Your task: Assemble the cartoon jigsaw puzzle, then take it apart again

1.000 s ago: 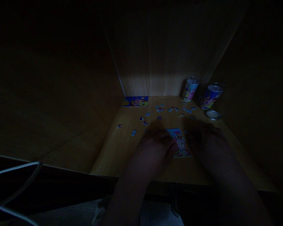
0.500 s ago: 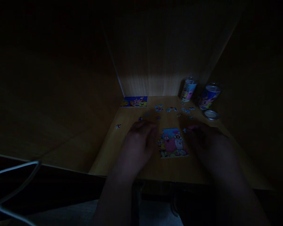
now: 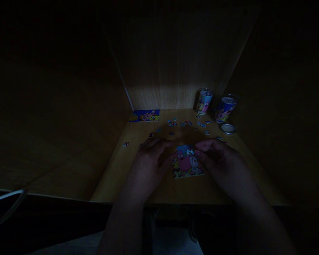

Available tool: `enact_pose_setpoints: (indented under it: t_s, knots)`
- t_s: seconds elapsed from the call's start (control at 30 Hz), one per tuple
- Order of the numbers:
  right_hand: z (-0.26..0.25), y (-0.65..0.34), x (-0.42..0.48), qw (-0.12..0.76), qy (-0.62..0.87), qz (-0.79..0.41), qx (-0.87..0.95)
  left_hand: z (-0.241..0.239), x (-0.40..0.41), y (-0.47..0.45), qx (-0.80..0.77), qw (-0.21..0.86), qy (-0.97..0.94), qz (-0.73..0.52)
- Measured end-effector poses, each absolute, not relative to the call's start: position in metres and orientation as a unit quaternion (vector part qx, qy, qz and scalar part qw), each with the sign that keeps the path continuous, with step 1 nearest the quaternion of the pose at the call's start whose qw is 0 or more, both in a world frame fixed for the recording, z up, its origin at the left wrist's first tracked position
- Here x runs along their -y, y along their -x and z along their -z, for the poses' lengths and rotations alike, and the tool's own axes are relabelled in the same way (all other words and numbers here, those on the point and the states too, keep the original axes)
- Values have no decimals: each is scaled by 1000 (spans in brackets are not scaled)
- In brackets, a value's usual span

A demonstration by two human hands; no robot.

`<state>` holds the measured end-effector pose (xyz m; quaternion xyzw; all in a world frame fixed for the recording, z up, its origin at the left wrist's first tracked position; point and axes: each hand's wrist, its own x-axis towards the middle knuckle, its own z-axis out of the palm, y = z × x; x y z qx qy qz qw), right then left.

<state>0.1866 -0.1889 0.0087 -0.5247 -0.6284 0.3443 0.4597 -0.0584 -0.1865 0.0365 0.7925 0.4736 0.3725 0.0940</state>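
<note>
A small, partly assembled cartoon jigsaw (image 3: 187, 163) lies on the wooden desk (image 3: 138, 170) in front of me. My left hand (image 3: 151, 157) rests flat on the desk at the jigsaw's left edge, fingers stretched out and holding nothing. My right hand (image 3: 215, 156) is at the jigsaw's upper right corner, its fingertips bent together and touching the picture. The dim light hides whatever they pinch. Several loose puzzle pieces (image 3: 187, 124) are scattered behind the jigsaw.
A finished blue puzzle picture (image 3: 145, 115) lies at the back left. Two printed cans (image 3: 203, 101) (image 3: 224, 108) stand at the back right, with a round lid (image 3: 228, 128) beside them. Wooden walls close in the desk at the back and on both sides.
Both hands have closed in on the jigsaw from its sides. The right hand moved left onto its upper right corner. The view shifted slightly to the right.
</note>
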Motion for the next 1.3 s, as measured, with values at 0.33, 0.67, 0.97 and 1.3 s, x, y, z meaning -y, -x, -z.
enact_pose_setpoints:
  t_s: [0.33,0.67,0.97,1.3]
  knots:
    - [-14,-182,193,469,459,-403,637,-34,189,51,-383,90,-841,-372]
    - [-15,-183,192,460,467,-354,667,-35,188,52,-395,53,-830,-391]
    - [-12,-184,189,400,505,-205,737,-36,191,57,-441,-38,-782,-438]
    - [-15,-182,187,380,481,-193,766,-38,192,57,-454,-33,-772,-444]
